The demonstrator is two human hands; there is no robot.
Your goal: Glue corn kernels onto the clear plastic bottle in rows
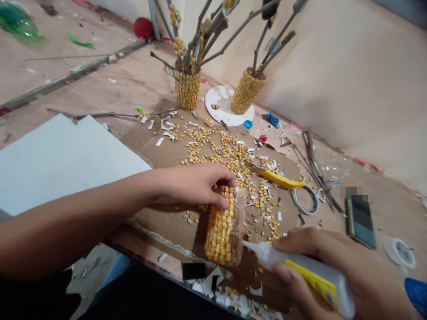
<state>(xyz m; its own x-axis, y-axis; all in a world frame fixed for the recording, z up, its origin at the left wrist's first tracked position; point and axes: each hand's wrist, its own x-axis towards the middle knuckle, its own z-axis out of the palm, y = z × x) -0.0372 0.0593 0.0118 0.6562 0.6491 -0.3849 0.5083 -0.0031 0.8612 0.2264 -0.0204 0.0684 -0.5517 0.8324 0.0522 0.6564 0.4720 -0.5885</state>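
My left hand (pixel 195 183) is closed round the top of a clear plastic cup (pixel 225 226) that lies tilted on a brown cardboard sheet (pixel 156 151). Rows of yellow corn kernels cover most of the cup's side. My right hand (pixel 336 275) grips a white glue bottle (pixel 300 269) with a yellow label. The bottle's nozzle points left and nearly touches the bare strip of the cup. Loose corn kernels (pixel 230 153) are scattered over the cardboard behind the cup.
Two kernel-covered vases with twigs (pixel 187 89) (pixel 246 91) stand at the back, one on a white plate (pixel 218 100). A yellow cutter (pixel 280 179), tape roll (pixel 305 200), phone (pixel 360 220) and twigs (pixel 313 166) lie right. A white sheet (pixel 60 155) lies left.
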